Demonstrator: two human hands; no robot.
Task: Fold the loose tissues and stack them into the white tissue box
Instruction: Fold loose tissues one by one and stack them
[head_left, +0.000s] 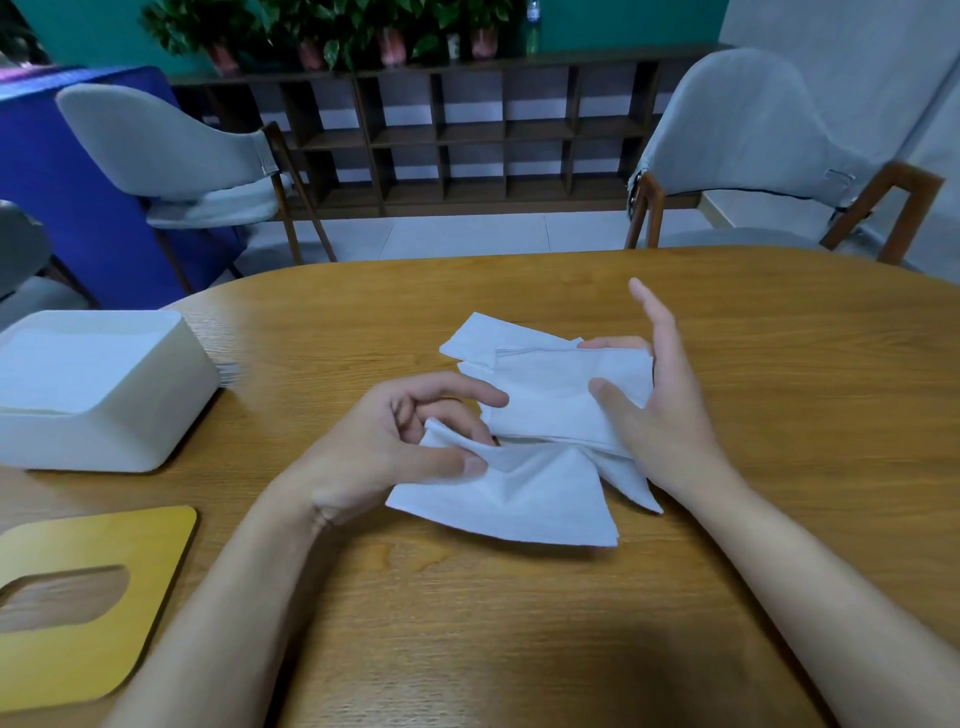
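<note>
My left hand pinches a corner of a loose tissue between thumb and fingertips. My right hand grasps a folded tissue just beyond it, thumb in front and fingers behind, which I judge stops the fold springing open while the next sheet is lifted. Another tissue lies just past the folded one on the table; well to the left of both grips the white tissue box stands open, its yellow lid laid aside nearer me, probably to leave stacking unobstructed, and I can read no brand, label or writing anywhere.
</note>
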